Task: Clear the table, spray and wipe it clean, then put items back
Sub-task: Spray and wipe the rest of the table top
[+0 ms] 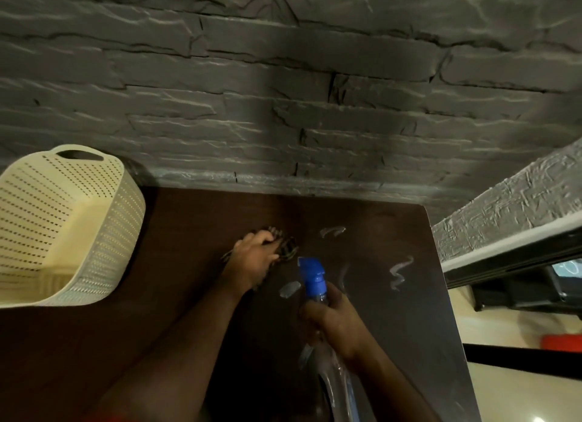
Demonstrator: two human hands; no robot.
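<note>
1. your left hand (256,257) lies on the dark brown table (176,264), near the middle of it, with the fingers curled down over a checked cloth (285,248).
2. the cloth is under and just beyond your fingers; its far end shows past the fingertips, and a small corner shows on the left side of the hand.
3. your right hand (330,319) is closed around the neck of a clear spray bottle (333,387), right below its blue spray head (311,276).
4. the bottle is lifted over the table, its body running down toward you and the blue head pointing away from you, to the wall side.
5. the spray head is just to the right of your left hand and a little nearer to you; the two hands are close but they do not touch.
6. several pale wet marks (398,272) lie on the right part of the table, in front and to the right of the bottle.
7. a cream perforated basket (63,226) with a cut-out handle stands at the left back of the table, well apart from both hands.
8. behind the table is a dark grey stone wall (283,90).
</note>
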